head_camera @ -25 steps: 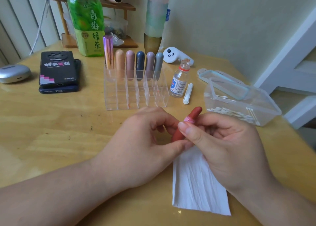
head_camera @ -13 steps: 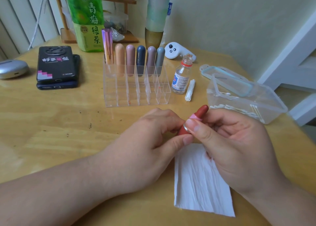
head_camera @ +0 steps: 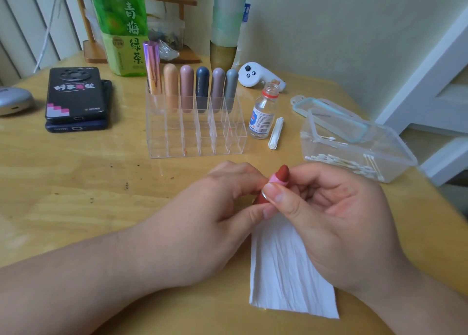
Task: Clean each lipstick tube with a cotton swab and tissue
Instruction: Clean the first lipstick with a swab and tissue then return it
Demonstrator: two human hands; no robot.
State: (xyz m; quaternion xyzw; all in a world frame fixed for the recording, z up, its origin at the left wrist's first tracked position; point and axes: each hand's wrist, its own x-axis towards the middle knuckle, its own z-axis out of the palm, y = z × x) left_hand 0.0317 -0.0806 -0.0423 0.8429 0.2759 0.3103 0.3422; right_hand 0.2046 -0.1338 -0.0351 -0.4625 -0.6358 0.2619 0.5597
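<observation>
Fingers of left hand and right hand pinching red lipstick tube, raised over white tissue on counter, before clear organizer holding six capped tubes; cotton swabs in plastic box.

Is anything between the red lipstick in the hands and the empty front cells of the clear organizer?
Nothing visible. Only table surface lies between the red lipstick and the empty front cells of the clear organizer.

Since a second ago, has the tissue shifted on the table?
No. The tissue lies in the same place in front of the clear organizer; only the view has shifted slightly.
</observation>
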